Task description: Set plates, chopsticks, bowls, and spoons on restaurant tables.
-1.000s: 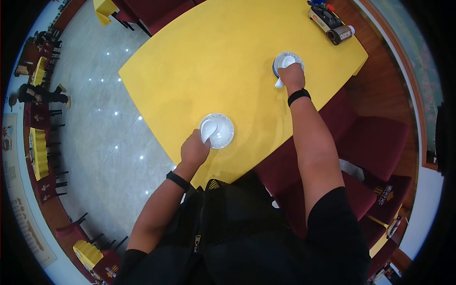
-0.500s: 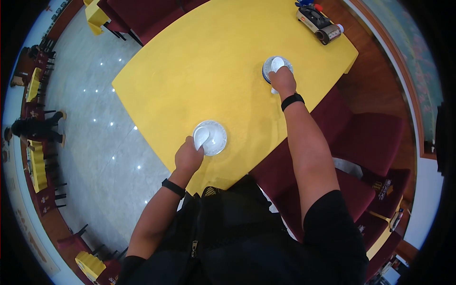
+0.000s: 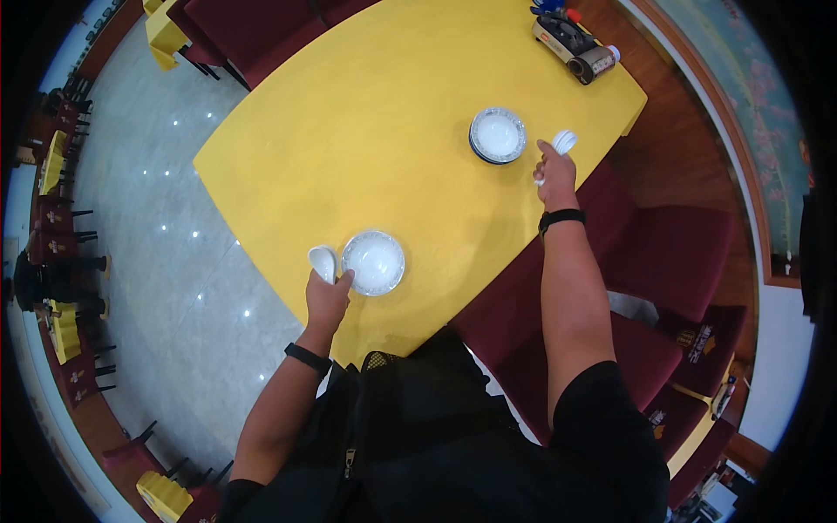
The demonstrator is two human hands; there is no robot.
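Note:
My left hand (image 3: 327, 303) is closed around the handle of a white soup spoon (image 3: 322, 261), its thumb beside the rim of a white bowl (image 3: 373, 262) with a patterned edge. On the yellow tablecloth farther off stands a small stack of similar bowls (image 3: 498, 136), the lower rim showing blue. To the right of that stack, my right hand (image 3: 558, 177) grips nested white soup spoons (image 3: 565, 141), held apart from the bowls. How many spoons are nested is too small to tell.
A portable gas stove (image 3: 575, 48) sits at the table's far right corner. Maroon chairs (image 3: 671, 253) line the right edge, with another (image 3: 253, 30) at the far left. A person in dark clothes (image 3: 52, 279) is across the tiled floor (image 3: 166, 235).
Both hands have drawn the spoons out of the bowls. The left spoon moved left of its bowl; the right spoons moved right of the stack. Both bowl interiors now show.

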